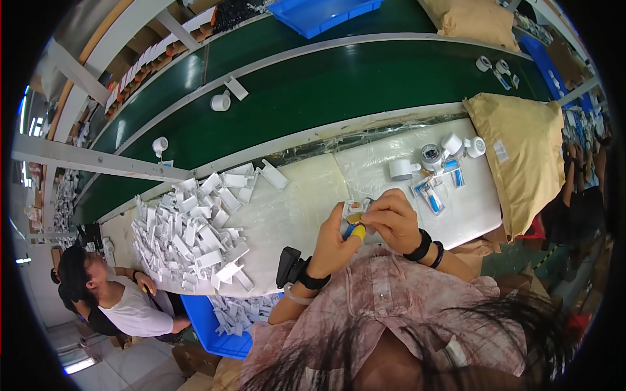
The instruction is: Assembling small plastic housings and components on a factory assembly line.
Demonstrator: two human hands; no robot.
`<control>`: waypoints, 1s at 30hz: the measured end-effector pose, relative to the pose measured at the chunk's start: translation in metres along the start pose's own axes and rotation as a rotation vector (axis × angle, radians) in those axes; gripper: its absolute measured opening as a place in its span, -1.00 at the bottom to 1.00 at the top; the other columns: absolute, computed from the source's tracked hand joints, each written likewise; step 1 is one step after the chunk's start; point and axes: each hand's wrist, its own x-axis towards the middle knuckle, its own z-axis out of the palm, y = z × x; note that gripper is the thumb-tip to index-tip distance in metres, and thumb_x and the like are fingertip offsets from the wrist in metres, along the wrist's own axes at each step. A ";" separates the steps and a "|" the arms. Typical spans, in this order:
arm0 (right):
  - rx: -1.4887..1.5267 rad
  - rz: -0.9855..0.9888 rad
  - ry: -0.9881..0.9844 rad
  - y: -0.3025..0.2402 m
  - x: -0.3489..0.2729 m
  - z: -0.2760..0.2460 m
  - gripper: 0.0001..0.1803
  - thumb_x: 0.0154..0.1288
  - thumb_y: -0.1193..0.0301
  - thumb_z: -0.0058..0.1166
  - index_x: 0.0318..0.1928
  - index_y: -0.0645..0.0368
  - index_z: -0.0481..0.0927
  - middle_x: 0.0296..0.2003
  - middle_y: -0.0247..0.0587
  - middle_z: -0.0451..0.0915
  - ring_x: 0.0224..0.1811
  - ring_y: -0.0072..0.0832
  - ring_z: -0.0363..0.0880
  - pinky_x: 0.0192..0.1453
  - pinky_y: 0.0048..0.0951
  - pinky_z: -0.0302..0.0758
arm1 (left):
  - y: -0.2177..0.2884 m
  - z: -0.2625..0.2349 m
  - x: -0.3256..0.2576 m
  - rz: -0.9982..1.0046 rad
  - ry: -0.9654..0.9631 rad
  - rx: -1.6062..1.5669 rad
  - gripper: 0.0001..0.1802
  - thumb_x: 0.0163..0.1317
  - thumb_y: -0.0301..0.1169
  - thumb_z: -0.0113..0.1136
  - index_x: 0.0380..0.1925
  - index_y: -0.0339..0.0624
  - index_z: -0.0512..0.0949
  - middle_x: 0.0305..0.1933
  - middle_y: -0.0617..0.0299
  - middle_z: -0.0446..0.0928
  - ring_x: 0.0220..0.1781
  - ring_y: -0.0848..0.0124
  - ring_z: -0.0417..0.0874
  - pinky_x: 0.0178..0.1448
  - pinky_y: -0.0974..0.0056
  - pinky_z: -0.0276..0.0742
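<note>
My left hand (334, 242), with a yellow cover on the thumb, grips a small clear-and-blue part (353, 221) in front of my chest. The fingers of my right hand (396, 220) are pinched together at its upper right side, near a small yellowish piece; my fingers partly hide the detail there. Beyond my right hand lie clear pieces with blue cylinders (433, 201) inside. White round-headed housings (401, 170) stand behind these, one with its dark inside (431, 155) facing up.
A large pile of white plastic pieces (195, 228) covers the table's left side. Below it is a blue bin (202, 322) of similar pieces. A brown paper sack (521, 156) stands at right. Beyond runs a green conveyor (306, 91). A co-worker (130, 303) sits at left.
</note>
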 end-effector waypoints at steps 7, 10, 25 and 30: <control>0.016 0.004 0.016 0.003 -0.002 0.002 -0.72 -0.03 0.61 0.33 -0.24 0.07 0.69 -0.29 -0.34 0.57 -0.25 -0.32 0.46 -0.15 -0.38 0.43 | 0.001 0.000 -0.001 0.021 -0.076 0.017 -0.58 0.23 -0.60 -0.01 0.12 -0.25 0.31 -0.22 0.21 0.45 -0.41 0.56 0.46 -0.45 0.44 0.48; 0.043 0.039 0.033 0.002 -0.002 0.004 -0.76 0.00 0.54 0.33 -0.25 0.05 0.70 -0.31 -0.37 0.57 -0.25 -0.31 0.43 -0.12 -0.35 0.39 | -0.002 -0.005 0.000 0.072 -0.129 -0.077 -0.60 0.27 -0.54 0.00 0.13 -0.27 0.31 -0.26 0.21 0.45 -0.42 0.55 0.45 -0.44 0.45 0.45; 0.065 -0.001 -0.047 0.009 0.000 -0.008 -0.70 -0.06 0.60 0.30 -0.23 0.05 0.70 -0.28 -0.36 0.58 -0.19 -0.30 0.44 -0.08 -0.36 0.38 | -0.010 0.002 -0.004 0.236 -0.061 0.178 -0.60 0.42 -0.44 -0.04 0.21 -0.34 0.30 -0.29 0.25 0.46 -0.42 0.58 0.45 -0.41 0.48 0.40; 0.058 -0.014 -0.052 0.008 -0.002 -0.008 -0.70 -0.05 0.59 0.29 -0.23 0.05 0.70 -0.28 -0.36 0.57 -0.17 -0.29 0.44 -0.04 -0.33 0.38 | -0.012 0.004 -0.005 0.232 -0.048 0.153 -0.61 0.45 -0.44 -0.06 0.21 -0.36 0.30 -0.30 0.25 0.46 -0.43 0.57 0.44 -0.41 0.48 0.39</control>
